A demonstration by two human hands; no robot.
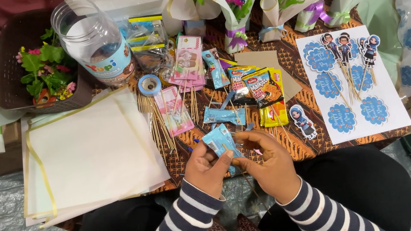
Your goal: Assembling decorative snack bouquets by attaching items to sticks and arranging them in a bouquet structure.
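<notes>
My left hand (206, 165) pinches a small light-blue snack packet (219, 140) against its thumb. My right hand (267, 159) meets it from the right, fingertips on the same packet and on a thin wooden skewer (248, 182) that runs down between the two hands. Both hands hover at the near edge of a low table covered in brown patterned cloth (288, 54). Just beyond them lie another blue packet (223, 115), yellow and red snack packets (265, 90) and pink ones (174, 110).
Cream wrapping sheets (89, 152) lie at left, beside a bundle of skewers (155, 123) and a blue tape roll (149, 84). A clear plastic jar (94, 40), a basket of flowers (41, 69) and wrapped bouquets (235, 2) stand behind. A white sheet with blue tags (353, 85) lies right.
</notes>
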